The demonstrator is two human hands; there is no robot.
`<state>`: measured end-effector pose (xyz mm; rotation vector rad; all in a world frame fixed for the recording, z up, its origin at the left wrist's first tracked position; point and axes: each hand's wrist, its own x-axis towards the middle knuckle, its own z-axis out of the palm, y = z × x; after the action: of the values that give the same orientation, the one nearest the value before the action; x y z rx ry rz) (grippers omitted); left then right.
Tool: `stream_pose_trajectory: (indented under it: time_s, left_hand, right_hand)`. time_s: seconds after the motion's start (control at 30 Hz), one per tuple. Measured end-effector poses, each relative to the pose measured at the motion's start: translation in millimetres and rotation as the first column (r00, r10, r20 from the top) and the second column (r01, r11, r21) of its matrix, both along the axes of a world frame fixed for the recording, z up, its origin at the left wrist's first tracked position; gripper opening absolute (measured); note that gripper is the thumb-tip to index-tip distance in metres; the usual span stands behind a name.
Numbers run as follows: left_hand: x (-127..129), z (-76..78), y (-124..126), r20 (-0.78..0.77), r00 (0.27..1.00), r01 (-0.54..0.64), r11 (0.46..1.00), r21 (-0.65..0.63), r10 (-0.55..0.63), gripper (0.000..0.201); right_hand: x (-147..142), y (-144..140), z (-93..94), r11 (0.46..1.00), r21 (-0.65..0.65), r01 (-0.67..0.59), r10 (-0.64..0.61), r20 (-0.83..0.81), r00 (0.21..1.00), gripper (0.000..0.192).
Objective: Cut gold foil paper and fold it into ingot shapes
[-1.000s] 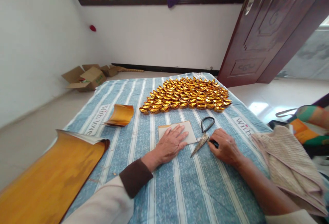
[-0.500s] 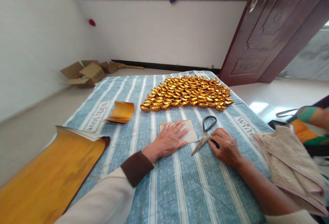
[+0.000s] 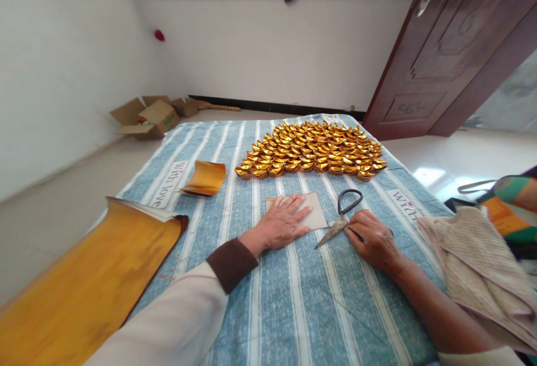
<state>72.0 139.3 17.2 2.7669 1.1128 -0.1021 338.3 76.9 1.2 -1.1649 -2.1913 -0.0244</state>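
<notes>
Lying on the bench (image 3: 319, 304) beneath the flat, outspread left hand (image 3: 284, 224), the pale paper (image 3: 316, 212) looks light, easily creased, best held by its edges; the right hand (image 3: 373, 238) grasps the scissors (image 3: 340, 223) by one handle.

Cream left sleeve (image 3: 176, 313), broad dark-brown cuff (image 3: 232, 265), pale cream right sleeve (image 3: 478, 357), bare right forearm (image 3: 440, 310)

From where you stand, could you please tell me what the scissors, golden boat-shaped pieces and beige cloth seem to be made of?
Scissors: probably metal, judging by the dull grey blade; the black handle could be plastic-coated.
Golden boat-shaped pieces: likely folded foil paper, given glossy glints and creases.
Beige cloth: matte fabric, apparently ribbed; fibre unclear.
</notes>
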Motion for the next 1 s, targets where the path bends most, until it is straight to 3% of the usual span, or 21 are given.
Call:
stream_pose_trajectory:
  time_s: [0.5,1.0]
  left_hand:
    - [3,7.9,-1,-0.023,1.000,-0.002,1.000,-0.023,0.001,0.057]
    - [4,8.4,-2,-0.002,1.000,0.001,0.999,-0.039,-0.001,0.057]
  right_hand:
    - [5,-23,1.7,0.998,-0.019,0.061,-0.061,0.001,0.998,0.026]
    - [-1,-11,2.7,0.991,-0.118,0.063,-0.058,0.052,0.997,0.026]
